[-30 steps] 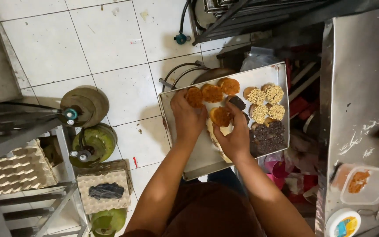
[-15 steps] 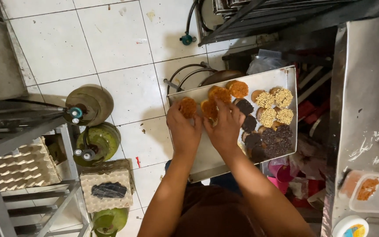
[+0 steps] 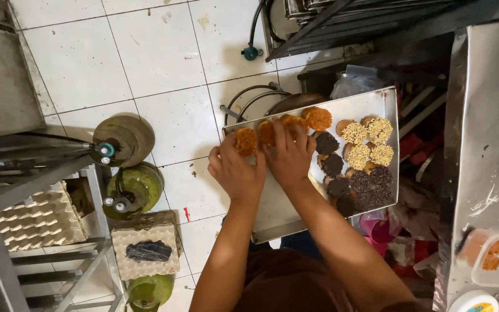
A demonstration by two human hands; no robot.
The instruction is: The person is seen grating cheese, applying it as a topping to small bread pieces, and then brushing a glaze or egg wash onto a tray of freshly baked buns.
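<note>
Left hand pinches an orange donut, fingers curled. Right hand covers more orange donuts; grip unclear, probably closed on one. Both over tray, upper left. Dark donuts at 3 o'clock; gas cylinders at 9.
</note>
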